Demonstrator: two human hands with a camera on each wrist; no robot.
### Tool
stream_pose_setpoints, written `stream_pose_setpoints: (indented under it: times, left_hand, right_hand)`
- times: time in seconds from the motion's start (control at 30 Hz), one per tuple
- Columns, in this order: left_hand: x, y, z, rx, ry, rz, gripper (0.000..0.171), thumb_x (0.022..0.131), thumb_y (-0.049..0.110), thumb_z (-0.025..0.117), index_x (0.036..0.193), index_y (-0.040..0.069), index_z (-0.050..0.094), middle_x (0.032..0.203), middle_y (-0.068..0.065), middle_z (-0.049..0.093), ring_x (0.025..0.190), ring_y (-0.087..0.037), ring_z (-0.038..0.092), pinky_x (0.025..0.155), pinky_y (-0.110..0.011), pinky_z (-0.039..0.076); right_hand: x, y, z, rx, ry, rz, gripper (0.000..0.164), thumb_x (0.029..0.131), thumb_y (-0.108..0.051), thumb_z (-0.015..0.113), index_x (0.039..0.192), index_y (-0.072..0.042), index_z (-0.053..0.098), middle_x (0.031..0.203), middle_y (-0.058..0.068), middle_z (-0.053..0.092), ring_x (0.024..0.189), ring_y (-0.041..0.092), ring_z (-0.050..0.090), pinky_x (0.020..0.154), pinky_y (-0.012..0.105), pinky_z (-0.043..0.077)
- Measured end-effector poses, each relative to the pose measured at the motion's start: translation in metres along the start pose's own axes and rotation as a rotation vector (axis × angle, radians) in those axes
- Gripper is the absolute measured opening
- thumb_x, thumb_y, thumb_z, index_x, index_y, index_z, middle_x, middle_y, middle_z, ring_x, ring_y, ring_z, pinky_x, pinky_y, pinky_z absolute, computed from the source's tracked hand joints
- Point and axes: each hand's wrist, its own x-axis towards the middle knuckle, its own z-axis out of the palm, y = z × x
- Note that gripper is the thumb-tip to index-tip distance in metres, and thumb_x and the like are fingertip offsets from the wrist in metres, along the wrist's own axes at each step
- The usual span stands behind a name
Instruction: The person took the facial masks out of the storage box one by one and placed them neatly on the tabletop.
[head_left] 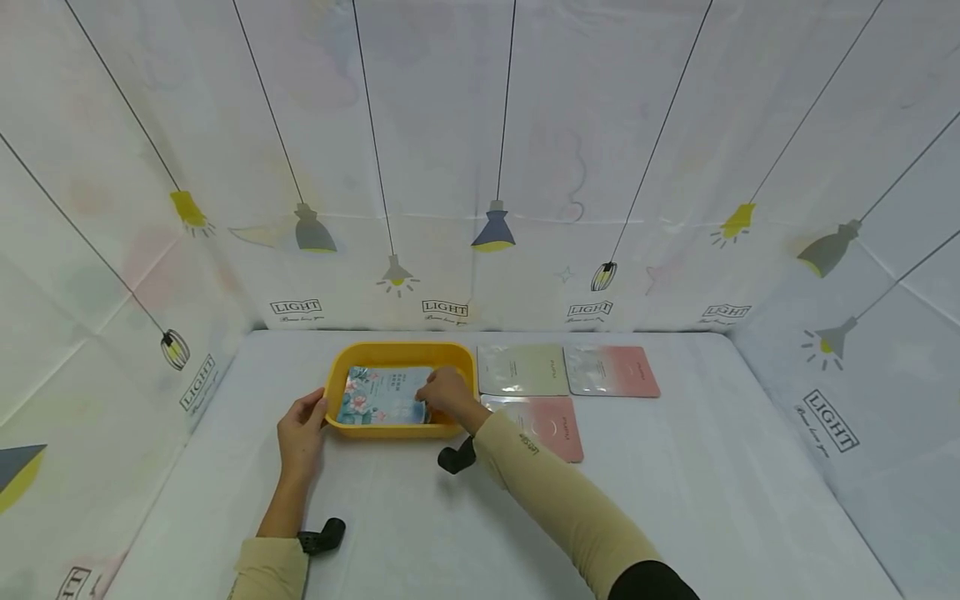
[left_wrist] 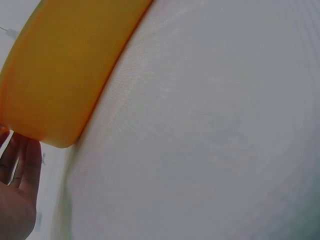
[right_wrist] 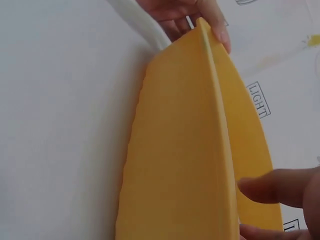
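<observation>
A yellow tray (head_left: 401, 432) stands on the white table. Inside it lies a flat pale-blue sachet with pink flowers (head_left: 382, 392), which looks like a facial mask packet. My left hand (head_left: 302, 425) grips the tray's left end, its thumb over the rim in the right wrist view. My right hand (head_left: 448, 393) reaches into the tray, fingers bent at the packet's right edge. In the right wrist view its thumb (right_wrist: 272, 187) stands apart from a finger, and the tray wall hides what lies below. Whether the fingers pinch the packet cannot be told.
Right of the tray lie a pale-green packet (head_left: 522, 370), a silver-and-pink packet (head_left: 613, 371) and a nearer pink packet (head_left: 551, 425), partly under my right forearm. White cloth walls (head_left: 540, 275) with printed lamps border the table.
</observation>
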Motion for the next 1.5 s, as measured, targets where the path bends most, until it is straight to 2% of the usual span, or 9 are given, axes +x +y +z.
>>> stream_pose_setpoints:
  times: [0.13, 0.3, 0.43, 0.57, 0.93, 1.2, 1.33, 1.5]
  left_hand:
    - [0.0, 0.001, 0.0, 0.0, -0.007, -0.009, 0.043, 0.101, 0.031, 0.052, 0.133, 0.003, 0.054, 0.136, -0.013, 0.056, 0.099, 0.004, 0.054, 0.078, -0.002, 0.048]
    - [-0.002, 0.004, -0.001, 0.003, -0.016, -0.01, 0.044, 0.101, 0.031, 0.052, 0.134, 0.002, 0.054, 0.137, -0.013, 0.056, 0.105, -0.004, 0.055, 0.077, -0.001, 0.048]
    - [-0.003, 0.006, -0.001, -0.005, -0.019, -0.007, 0.044, 0.101, 0.031, 0.052, 0.134, 0.003, 0.054, 0.137, -0.014, 0.056, 0.114, -0.016, 0.056, 0.077, -0.001, 0.048]
    - [-0.003, 0.005, -0.001, -0.003, -0.021, -0.003, 0.043, 0.101, 0.03, 0.052, 0.135, 0.002, 0.053, 0.137, -0.014, 0.056, 0.117, -0.022, 0.055, 0.077, -0.001, 0.048]
    - [-0.001, 0.002, 0.0, 0.001, 0.0, 0.0, 0.042, 0.101, 0.03, 0.053, 0.132, 0.002, 0.055, 0.135, -0.014, 0.057, 0.101, -0.001, 0.056, 0.077, -0.002, 0.048]
    - [-0.002, 0.003, 0.001, -0.006, -0.019, -0.007, 0.042, 0.101, 0.03, 0.053, 0.133, 0.003, 0.054, 0.136, -0.013, 0.056, 0.111, -0.012, 0.055, 0.077, -0.002, 0.048]
    - [-0.003, 0.004, 0.0, -0.007, -0.016, -0.002, 0.042, 0.101, 0.029, 0.053, 0.133, 0.003, 0.054, 0.136, -0.014, 0.057, 0.113, -0.015, 0.056, 0.077, -0.001, 0.048]
    - [-0.003, 0.005, -0.001, -0.008, -0.023, 0.005, 0.042, 0.101, 0.029, 0.053, 0.134, 0.002, 0.054, 0.136, -0.014, 0.056, 0.114, -0.017, 0.055, 0.077, -0.001, 0.048]
  right_hand:
    - [0.003, 0.003, 0.003, 0.163, 0.041, -0.005, 0.027, 0.084, -0.009, 0.072, 0.107, 0.003, 0.066, 0.072, 0.006, 0.061, 0.061, 0.016, 0.058, 0.058, 0.022, 0.051]
    - [-0.001, 0.003, 0.004, 0.301, 0.039, -0.022, 0.018, 0.084, -0.006, 0.069, 0.1, 0.003, 0.07, 0.085, 0.007, 0.063, 0.066, 0.017, 0.058, 0.062, 0.023, 0.055]
    - [-0.004, 0.001, 0.006, 0.3, 0.025, -0.035, 0.024, 0.086, -0.007, 0.068, 0.108, 0.001, 0.066, 0.101, 0.01, 0.066, 0.073, 0.018, 0.062, 0.068, 0.025, 0.059]
    - [-0.005, 0.001, 0.008, 0.321, 0.018, -0.066, 0.028, 0.087, -0.004, 0.067, 0.113, 0.002, 0.06, 0.106, 0.013, 0.066, 0.075, 0.02, 0.065, 0.067, 0.026, 0.06]
    - [-0.008, 0.0, 0.013, 0.378, 0.035, -0.087, 0.026, 0.087, -0.004, 0.068, 0.111, 0.002, 0.061, 0.1, 0.013, 0.068, 0.069, 0.019, 0.067, 0.062, 0.025, 0.06]
    - [-0.01, 0.002, 0.012, 0.413, 0.06, -0.132, 0.028, 0.084, -0.001, 0.066, 0.111, 0.001, 0.065, 0.1, 0.014, 0.07, 0.064, 0.019, 0.066, 0.066, 0.034, 0.062]
    - [-0.01, 0.005, 0.009, 0.44, 0.065, -0.137, 0.032, 0.083, 0.0, 0.066, 0.115, 0.002, 0.064, 0.102, 0.015, 0.07, 0.06, 0.018, 0.064, 0.063, 0.033, 0.061]
    - [-0.008, 0.01, 0.002, 0.473, 0.041, -0.155, 0.034, 0.085, 0.0, 0.064, 0.119, 0.003, 0.062, 0.102, 0.017, 0.07, 0.06, 0.016, 0.063, 0.07, 0.038, 0.062]
